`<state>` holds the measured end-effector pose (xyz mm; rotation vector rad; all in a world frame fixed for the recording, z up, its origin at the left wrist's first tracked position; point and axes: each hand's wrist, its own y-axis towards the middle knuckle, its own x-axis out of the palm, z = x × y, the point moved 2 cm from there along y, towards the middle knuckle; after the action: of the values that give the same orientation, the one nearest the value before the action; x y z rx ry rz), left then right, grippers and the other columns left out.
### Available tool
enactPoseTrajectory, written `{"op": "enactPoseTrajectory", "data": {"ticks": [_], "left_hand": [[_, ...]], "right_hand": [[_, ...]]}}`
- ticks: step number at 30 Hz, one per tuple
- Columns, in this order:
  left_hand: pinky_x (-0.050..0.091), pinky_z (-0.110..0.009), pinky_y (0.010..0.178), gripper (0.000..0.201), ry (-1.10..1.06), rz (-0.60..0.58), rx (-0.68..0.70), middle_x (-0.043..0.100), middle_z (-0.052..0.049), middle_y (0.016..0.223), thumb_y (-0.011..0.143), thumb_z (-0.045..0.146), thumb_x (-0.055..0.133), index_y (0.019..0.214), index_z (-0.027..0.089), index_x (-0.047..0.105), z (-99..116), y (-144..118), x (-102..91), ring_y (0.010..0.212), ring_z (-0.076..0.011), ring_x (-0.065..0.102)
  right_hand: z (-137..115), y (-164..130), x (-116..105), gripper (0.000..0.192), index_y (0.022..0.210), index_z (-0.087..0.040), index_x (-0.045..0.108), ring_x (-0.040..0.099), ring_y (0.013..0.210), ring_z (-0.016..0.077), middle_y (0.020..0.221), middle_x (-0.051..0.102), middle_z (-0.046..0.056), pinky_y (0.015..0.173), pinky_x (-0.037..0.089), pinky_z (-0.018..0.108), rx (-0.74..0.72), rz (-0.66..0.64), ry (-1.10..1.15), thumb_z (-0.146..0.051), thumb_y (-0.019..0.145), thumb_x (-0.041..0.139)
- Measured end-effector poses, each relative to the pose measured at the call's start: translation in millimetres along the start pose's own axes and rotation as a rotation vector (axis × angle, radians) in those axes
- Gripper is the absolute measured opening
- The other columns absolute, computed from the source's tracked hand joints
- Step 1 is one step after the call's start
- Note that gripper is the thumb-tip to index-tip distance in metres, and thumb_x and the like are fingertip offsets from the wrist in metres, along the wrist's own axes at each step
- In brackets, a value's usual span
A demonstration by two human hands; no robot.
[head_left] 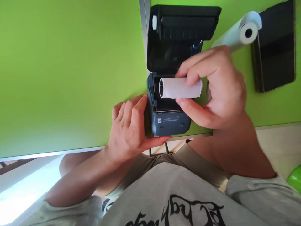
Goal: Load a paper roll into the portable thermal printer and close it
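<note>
A small dark blue-grey receipt printer (172, 124) sits at the table's front edge with its black lid (174, 56) swung open, away from me. My left hand (129, 125) grips the printer, fingers along its left side and thumb across its front. Pinched between the thumb and fingers of my right hand (216, 84) is a short white cardboard tube (178, 88), hollow and dark inside. The tube lies sideways over the printer's open paper compartment; whether it touches the inside is unclear. A power button and a small label show on the printer's front.
A white paper roll (235, 33), its loose end curling, lies behind my right hand. Beside it is a dark flat device (276, 47), like a phone or tablet. A grey seam runs across the green table (70, 69). Something green (295, 179) shows at the lower right.
</note>
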<state>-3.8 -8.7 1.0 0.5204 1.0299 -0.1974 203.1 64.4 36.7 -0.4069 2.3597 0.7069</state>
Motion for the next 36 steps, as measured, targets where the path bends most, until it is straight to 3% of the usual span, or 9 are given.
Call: {"op": "enactPoseTrajectory", "data": {"ticks": [4,8,11,16,21,26,29,33,36], "left_hand": [[0.050,-0.049,0.091,0.108,-0.013,-0.028,-0.028,0.068,-0.020,0.126,0.078,0.085,0.064,0.153,0.014,0.033,0.6,-0.5,0.2,0.108,-0.0344,0.069],[0.049,-0.049,0.091,0.111,-0.020,-0.046,-0.035,0.068,-0.020,0.127,0.076,0.086,0.065,0.155,0.016,0.030,0.6,-0.9,-0.3,0.109,-0.0342,0.068],[0.048,-0.047,0.091,0.108,-0.013,-0.037,-0.028,0.068,-0.019,0.126,0.078,0.086,0.064,0.154,0.016,0.032,0.0,-0.8,0.3,0.108,-0.0333,0.068],[0.049,-0.047,0.092,0.108,-0.009,-0.017,-0.019,0.068,-0.019,0.127,0.077,0.087,0.063,0.152,0.015,0.034,0.2,-0.6,0.3,0.108,-0.0342,0.068],[0.049,-0.050,0.094,0.102,-0.023,-0.067,-0.043,0.068,-0.020,0.127,0.082,0.084,0.061,0.153,0.017,0.032,1.4,0.2,-2.2,0.110,-0.0345,0.068],[0.047,-0.046,0.093,0.105,-0.048,-0.007,0.004,0.067,-0.020,0.126,0.083,0.084,0.060,0.154,0.012,0.030,0.1,-0.1,-0.9,0.108,-0.0328,0.067],[0.045,-0.044,0.092,0.096,-0.048,0.004,0.052,0.062,-0.019,0.133,0.085,0.076,0.065,0.156,0.022,0.029,-1.1,-1.4,0.0,0.112,-0.0320,0.065],[0.044,-0.045,0.091,0.066,-0.013,-0.033,0.072,0.055,-0.016,0.137,0.090,0.071,0.061,0.145,0.037,0.046,-1.9,-2.8,-0.6,0.112,-0.0313,0.061],[0.045,-0.046,0.091,0.062,-0.012,-0.038,0.080,0.053,-0.017,0.136,0.092,0.072,0.058,0.143,0.038,0.047,-1.8,-3.0,-1.5,0.112,-0.0310,0.059]], "right_hand": [[1.9,0.4,2.6,0.018,0.094,-0.026,0.048,0.066,0.096,0.0188,0.100,0.068,-0.002,0.089,0.049,0.045,-0.079,0.030,0.010,-0.023,0.083,0.062],[3.2,0.9,3.2,0.024,0.092,-0.024,0.049,0.065,0.095,0.0199,0.102,0.070,-0.001,0.087,0.046,0.044,-0.068,-0.035,-0.118,-0.012,0.076,0.062],[2.0,0.4,3.4,0.018,0.089,-0.023,0.053,0.064,0.094,0.0216,0.102,0.071,-0.001,0.085,0.044,0.044,-0.043,-0.045,-0.171,-0.015,0.078,0.065],[1.9,-0.9,7.5,0.007,0.082,-0.023,0.059,0.062,0.082,0.0165,0.087,0.071,-0.003,0.083,0.044,0.043,-0.027,-0.049,-0.129,-0.023,0.088,0.062],[1.9,-0.5,7.0,0.009,0.080,-0.024,0.057,0.064,0.083,0.0180,0.086,0.070,-0.003,0.082,0.047,0.045,-0.031,-0.046,-0.141,-0.018,0.084,0.062],[1.0,-1.7,2.4,0.010,0.081,-0.023,0.058,0.061,0.085,0.0169,0.087,0.068,-0.002,0.084,0.050,0.043,-0.126,-0.050,0.016,-0.015,0.079,0.064],[0.1,-4.1,0.6,0.006,0.080,-0.021,0.061,0.059,0.092,0.0161,0.092,0.066,0.000,0.090,0.050,0.041,-0.147,-0.104,0.081,-0.016,0.082,0.064],[1.7,-5.6,-0.2,0.009,0.079,-0.022,0.065,0.058,0.101,0.0165,0.097,0.064,0.000,0.099,0.049,0.042,-0.102,-0.158,0.142,-0.024,0.087,0.065],[6.6,-3.4,1.0,0.013,0.081,-0.022,0.064,0.058,0.087,0.0157,0.087,0.062,0.002,0.087,0.049,0.040,-0.111,-0.027,0.308,-0.031,0.089,0.060]]}}
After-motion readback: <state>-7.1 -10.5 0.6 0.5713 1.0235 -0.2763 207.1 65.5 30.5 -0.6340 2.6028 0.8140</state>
